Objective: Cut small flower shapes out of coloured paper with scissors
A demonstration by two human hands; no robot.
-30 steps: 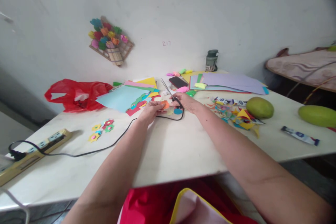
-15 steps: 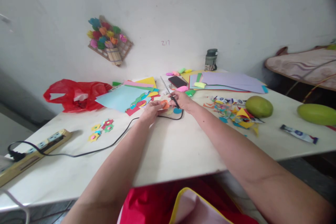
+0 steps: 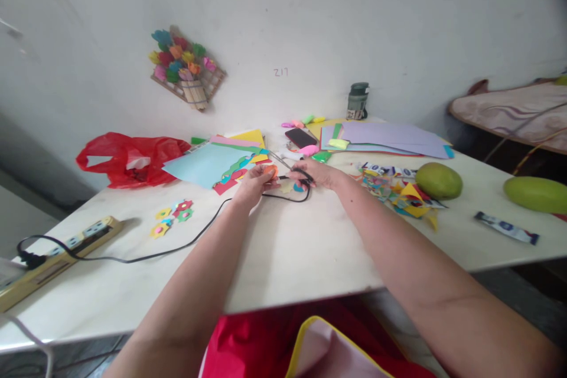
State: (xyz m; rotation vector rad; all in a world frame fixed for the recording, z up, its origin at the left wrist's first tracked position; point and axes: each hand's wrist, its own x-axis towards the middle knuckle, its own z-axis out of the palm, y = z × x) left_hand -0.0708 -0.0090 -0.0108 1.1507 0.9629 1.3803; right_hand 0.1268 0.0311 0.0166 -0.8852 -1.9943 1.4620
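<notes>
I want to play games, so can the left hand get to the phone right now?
Probably not easily: the left hand holds an orange piece, and the scissors in the right hand lie across the way to the phone.

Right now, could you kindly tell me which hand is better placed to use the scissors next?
Probably the right hand: it holds the scissors by the handles, their blades near the orange piece. The left hand is occupied with that orange piece.
</notes>
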